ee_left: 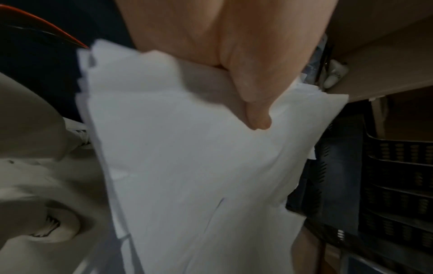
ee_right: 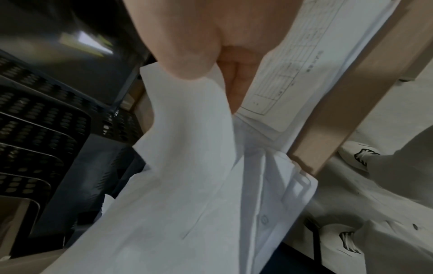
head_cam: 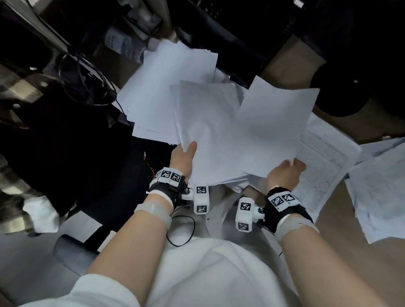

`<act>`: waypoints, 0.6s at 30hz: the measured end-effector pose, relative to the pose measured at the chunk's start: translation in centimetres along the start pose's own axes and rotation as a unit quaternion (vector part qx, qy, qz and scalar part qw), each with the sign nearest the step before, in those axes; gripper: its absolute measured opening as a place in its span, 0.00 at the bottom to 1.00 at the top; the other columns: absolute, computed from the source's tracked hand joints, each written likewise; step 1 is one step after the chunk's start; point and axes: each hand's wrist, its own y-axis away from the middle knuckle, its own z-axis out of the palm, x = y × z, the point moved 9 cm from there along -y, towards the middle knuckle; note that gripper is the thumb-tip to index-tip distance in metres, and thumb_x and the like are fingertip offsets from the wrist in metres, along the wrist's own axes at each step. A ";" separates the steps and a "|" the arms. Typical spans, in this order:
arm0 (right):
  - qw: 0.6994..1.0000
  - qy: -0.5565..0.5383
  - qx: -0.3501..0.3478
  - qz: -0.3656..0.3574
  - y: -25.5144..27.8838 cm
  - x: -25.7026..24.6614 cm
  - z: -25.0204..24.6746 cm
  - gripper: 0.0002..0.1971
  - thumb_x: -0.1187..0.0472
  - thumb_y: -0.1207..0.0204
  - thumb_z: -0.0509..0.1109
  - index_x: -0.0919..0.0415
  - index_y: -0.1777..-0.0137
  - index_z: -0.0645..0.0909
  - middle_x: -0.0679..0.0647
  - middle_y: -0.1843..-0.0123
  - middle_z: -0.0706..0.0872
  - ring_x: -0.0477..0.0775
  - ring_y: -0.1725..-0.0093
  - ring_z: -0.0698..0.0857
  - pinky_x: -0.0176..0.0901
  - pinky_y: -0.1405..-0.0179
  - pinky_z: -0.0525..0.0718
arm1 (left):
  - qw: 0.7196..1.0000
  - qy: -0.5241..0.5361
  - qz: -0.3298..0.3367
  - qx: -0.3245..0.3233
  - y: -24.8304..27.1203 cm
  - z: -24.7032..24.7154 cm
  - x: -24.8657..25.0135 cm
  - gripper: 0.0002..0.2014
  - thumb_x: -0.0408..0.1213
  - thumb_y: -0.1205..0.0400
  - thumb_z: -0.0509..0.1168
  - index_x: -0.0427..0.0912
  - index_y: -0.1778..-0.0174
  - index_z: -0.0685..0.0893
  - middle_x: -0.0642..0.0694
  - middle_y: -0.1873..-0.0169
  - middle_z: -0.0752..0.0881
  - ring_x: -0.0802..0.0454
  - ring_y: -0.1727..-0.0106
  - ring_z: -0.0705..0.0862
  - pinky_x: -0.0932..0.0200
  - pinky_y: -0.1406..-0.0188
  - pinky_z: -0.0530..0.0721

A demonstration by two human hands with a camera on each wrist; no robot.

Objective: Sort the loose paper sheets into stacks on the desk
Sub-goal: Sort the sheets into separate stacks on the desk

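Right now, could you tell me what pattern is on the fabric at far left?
Plaid fabric, dark and pale checks; head view.

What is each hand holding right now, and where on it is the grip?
Left hand pinches a bundle of sheets at its near left corner. Right hand pinches a single sheet at its near edge.

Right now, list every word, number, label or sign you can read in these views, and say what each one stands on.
None can be read.
Printed form beside the right hand: ruled table with text, too small and blurred.
Same form in the right wrist view: characters by the grid, blurred.
Wrist tags: black-and-white square patterns, no words.
Sheets gripped by the left hand: blank upper sides.
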 end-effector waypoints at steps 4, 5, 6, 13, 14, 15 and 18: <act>0.999 0.009 -0.003 -0.047 -0.9 -1.8 -1.1 0.19 0.63 0.13 0.58 0.64 0.24 0.72 0.65 0.29 0.81 0.66 0.33 0.81 0.45 0.42 0.76 | 0.999 0.033 0.020 0.018 -0.2 -0.2 0.8 0.28 0.56 0.26 0.69 0.40 0.36 0.83 0.42 0.45 0.91 0.42 0.44 0.90 0.37 0.37 0.86; 0.999 0.011 -0.009 -0.052 -1.0 -2.2 -0.9 0.19 0.63 0.15 0.60 0.65 0.26 0.75 0.64 0.29 0.81 0.66 0.33 0.81 0.45 0.41 0.76 | 0.999 0.038 0.026 0.028 -0.1 -0.5 1.3 0.28 0.57 0.26 0.69 0.41 0.37 0.83 0.42 0.46 0.91 0.42 0.44 0.90 0.37 0.37 0.86; 0.999 0.005 -0.008 -0.050 -0.8 -2.6 -0.9 0.18 0.63 0.16 0.62 0.66 0.28 0.77 0.63 0.30 0.82 0.66 0.34 0.82 0.44 0.44 0.76 | 0.998 0.040 0.036 0.037 0.2 -0.8 2.1 0.26 0.56 0.25 0.69 0.42 0.39 0.83 0.43 0.46 0.91 0.43 0.44 0.90 0.37 0.37 0.86; 0.991 -0.038 -0.094 -0.088 1.5 -5.8 4.8 0.19 0.53 0.26 0.64 0.60 0.38 0.80 0.58 0.42 0.83 0.66 0.41 0.85 0.49 0.40 0.83 | 0.965 0.062 0.162 0.198 3.7 -7.7 10.0 0.16 0.44 0.12 0.62 0.34 0.38 0.82 0.45 0.46 0.86 0.48 0.41 0.84 0.65 0.43 0.77; 0.989 -0.032 -0.106 -0.101 0.6 -5.1 6.6 0.18 0.51 0.29 0.62 0.55 0.41 0.79 0.54 0.46 0.82 0.66 0.43 0.86 0.59 0.39 0.85 | 0.956 0.067 0.179 0.221 3.8 -9.0 10.8 0.19 0.46 0.12 0.61 0.34 0.35 0.82 0.45 0.44 0.87 0.48 0.40 0.85 0.61 0.38 0.79; 0.987 -0.028 -0.114 -0.111 0.6 -4.9 8.2 0.16 0.51 0.30 0.62 0.53 0.43 0.77 0.52 0.48 0.81 0.65 0.44 0.87 0.62 0.41 0.86 | 0.949 0.071 0.192 0.242 3.9 -10.2 11.4 0.20 0.49 0.13 0.61 0.36 0.35 0.83 0.45 0.43 0.88 0.47 0.39 0.85 0.54 0.34 0.81; 0.983 -0.005 -0.129 -0.128 5.8 -7.9 9.2 0.12 0.60 0.22 0.65 0.62 0.41 0.78 0.52 0.52 0.81 0.57 0.52 0.82 0.41 0.47 0.78 | 0.934 0.068 0.212 0.281 4.2 -13.0 12.5 0.13 0.50 0.13 0.61 0.44 0.46 0.83 0.51 0.51 0.88 0.50 0.44 0.86 0.50 0.36 0.82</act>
